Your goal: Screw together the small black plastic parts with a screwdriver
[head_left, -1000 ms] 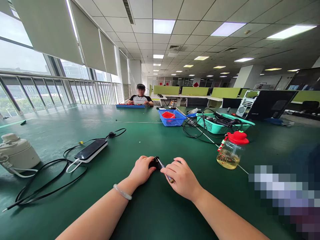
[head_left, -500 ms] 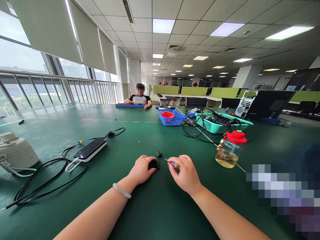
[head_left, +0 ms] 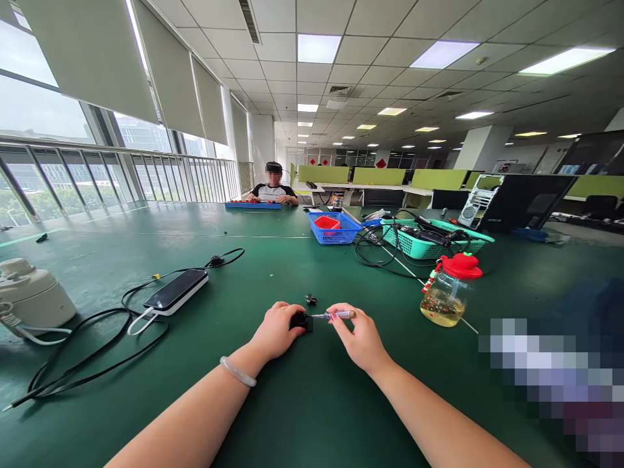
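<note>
Black compact block [head_left: 298, 321], left grip [head_left: 277, 330] closed round it; right grip [head_left: 358, 333] pinches slender clear-handled screwdriver [head_left: 345, 314], tip at block. Probably engaging; next needs steady alignment.

I wear the single camera on my head; it looks forward and down along the broad dark-green tabletop [head_left: 253, 286], with my bare left hand [head_left: 277, 331] and bare right hand [head_left: 359, 339] close at lower centre, white panelled ceiling [head_left: 275, 45] above.
</note>
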### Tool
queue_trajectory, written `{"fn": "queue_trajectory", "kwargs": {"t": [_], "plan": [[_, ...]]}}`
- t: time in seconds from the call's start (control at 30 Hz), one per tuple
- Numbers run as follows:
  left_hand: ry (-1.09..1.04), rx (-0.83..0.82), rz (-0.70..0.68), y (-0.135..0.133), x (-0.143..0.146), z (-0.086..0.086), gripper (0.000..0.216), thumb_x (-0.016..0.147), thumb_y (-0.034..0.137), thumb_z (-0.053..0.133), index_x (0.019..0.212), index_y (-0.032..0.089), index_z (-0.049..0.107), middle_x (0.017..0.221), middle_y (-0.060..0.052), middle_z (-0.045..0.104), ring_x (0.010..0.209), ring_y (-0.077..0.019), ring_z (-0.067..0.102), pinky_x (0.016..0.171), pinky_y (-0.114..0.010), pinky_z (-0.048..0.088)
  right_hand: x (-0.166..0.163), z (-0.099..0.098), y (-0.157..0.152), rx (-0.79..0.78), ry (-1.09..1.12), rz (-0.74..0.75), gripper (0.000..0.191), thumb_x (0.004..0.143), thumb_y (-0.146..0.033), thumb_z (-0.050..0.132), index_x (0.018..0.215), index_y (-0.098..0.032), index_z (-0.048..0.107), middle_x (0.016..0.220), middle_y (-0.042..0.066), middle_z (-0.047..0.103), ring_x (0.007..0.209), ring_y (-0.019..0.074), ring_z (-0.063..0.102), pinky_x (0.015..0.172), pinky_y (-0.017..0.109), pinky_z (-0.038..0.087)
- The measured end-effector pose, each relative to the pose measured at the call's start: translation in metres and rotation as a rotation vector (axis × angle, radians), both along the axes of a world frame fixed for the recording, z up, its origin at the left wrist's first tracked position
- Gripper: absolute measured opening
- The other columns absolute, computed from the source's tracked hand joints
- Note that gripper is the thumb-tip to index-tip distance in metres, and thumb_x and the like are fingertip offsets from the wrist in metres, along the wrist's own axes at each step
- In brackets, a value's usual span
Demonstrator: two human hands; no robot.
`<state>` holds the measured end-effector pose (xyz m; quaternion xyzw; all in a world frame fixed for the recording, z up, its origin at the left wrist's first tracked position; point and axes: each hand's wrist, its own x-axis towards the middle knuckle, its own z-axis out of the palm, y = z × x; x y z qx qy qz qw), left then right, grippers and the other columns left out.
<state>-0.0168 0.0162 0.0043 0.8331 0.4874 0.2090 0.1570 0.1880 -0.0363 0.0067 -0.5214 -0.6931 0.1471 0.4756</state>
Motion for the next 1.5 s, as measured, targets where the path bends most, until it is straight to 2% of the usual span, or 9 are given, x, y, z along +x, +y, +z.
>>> {"fn": "queue_trajectory", "kwargs": {"t": [0.17,0.27,0.37,0.53,0.8,1.03,1.2,1.37,1.5], "plan": [[0.009,-0.023,-0.004,0.000,0.000,0.000,0.039,0.077,0.023,0.065,0.116,0.026,0.062,0.115,-0.006,0.067,0.121,-0.0245,0.051,0.106,-0.039,0.040,0.000,0.000,0.003,-0.112,0.047,0.067,0.024,0.089,-0.038,0.047,0.091,-0.023,0.066,0.088,0.003,0.072,0.082,0.0212,0.067,0.075,0.031,0.050],[0.015,-0.026,-0.001,0.000,0.001,0.000,0.039,0.077,0.023,0.065,0.116,0.026,0.063,0.116,-0.006,0.067,0.121,-0.0246,0.051,0.106,-0.039,0.040,-0.001,0.003,0.001,-0.134,-0.005,0.075,0.023,0.088,-0.036,0.047,0.090,-0.023,0.066,0.085,0.003,0.071,0.080,0.0207,0.065,0.071,0.030,0.049],[0.017,-0.019,-0.009,0.000,0.001,0.001,0.038,0.078,0.023,0.065,0.116,0.026,0.063,0.115,-0.006,0.068,0.120,-0.0243,0.051,0.106,-0.038,0.040,-0.003,0.005,-0.001,-0.142,-0.066,0.063,0.023,0.088,-0.033,0.046,0.090,-0.023,0.067,0.085,0.003,0.071,0.083,0.0213,0.064,0.074,0.031,0.048],[0.025,-0.006,-0.017,0.000,0.000,0.001,0.037,0.078,0.023,0.065,0.115,0.027,0.063,0.116,-0.004,0.068,0.119,-0.0248,0.052,0.105,-0.039,0.040,-0.004,0.006,-0.001,-0.032,-0.101,0.062,0.021,0.088,-0.029,0.048,0.087,-0.023,0.067,0.095,0.004,0.070,0.090,0.0207,0.064,0.083,0.034,0.048],[0.023,-0.012,-0.005,0.002,-0.001,-0.002,0.038,0.077,0.028,0.068,0.114,0.027,0.062,0.115,-0.004,0.068,0.119,-0.0255,0.052,0.105,-0.042,0.040,-0.004,0.004,-0.002,0.177,-0.113,-0.008,0.018,0.091,-0.032,0.050,0.086,-0.023,0.066,0.084,0.003,0.071,0.083,0.0214,0.065,0.082,0.037,0.050],[0.014,-0.008,-0.007,0.002,-0.001,-0.001,0.038,0.076,0.028,0.070,0.114,0.027,0.063,0.111,-0.005,0.068,0.116,-0.0253,0.053,0.103,-0.041,0.042,-0.003,0.001,-0.001,0.120,-0.135,-0.017,0.014,0.090,-0.031,0.052,0.097,-0.024,0.062,0.092,0.003,0.072,0.091,0.0233,0.065,0.082,0.039,0.051],[0.007,-0.019,-0.012,0.000,-0.001,0.000,0.040,0.075,0.027,0.068,0.115,0.026,0.063,0.113,-0.006,0.068,0.117,-0.0260,0.053,0.103,-0.042,0.041,-0.004,-0.002,-0.001,0.080,-0.068,-0.005,0.023,0.089,-0.025,0.050,0.113,-0.023,0.050,0.093,0.004,0.073,0.092,0.0221,0.068,0.084,0.040,0.053],[-0.010,-0.010,-0.072,-0.001,-0.002,-0.001,0.046,0.074,0.024,0.065,0.121,0.026,0.061,0.114,-0.005,0.069,0.116,-0.0262,0.053,0.103,-0.041,0.042,-0.004,-0.008,0.001,0.131,-0.039,0.004,0.029,0.090,-0.018,0.044,0.119,-0.023,0.040,0.097,0.007,0.072,0.091,0.0211,0.069,0.081,0.040,0.055],[-0.012,0.005,-0.094,-0.001,-0.003,-0.003,0.047,0.075,0.022,0.063,0.122,0.025,0.061,0.114,-0.005,0.069,0.114,-0.0255,0.054,0.102,-0.040,0.043,-0.003,-0.008,0.000,0.215,-0.025,0.052,0.029,0.091,-0.015,0.041,0.119,-0.023,0.039,0.098,0.007,0.071,0.090,0.0195,0.069,0.081,0.038,0.057]]}}
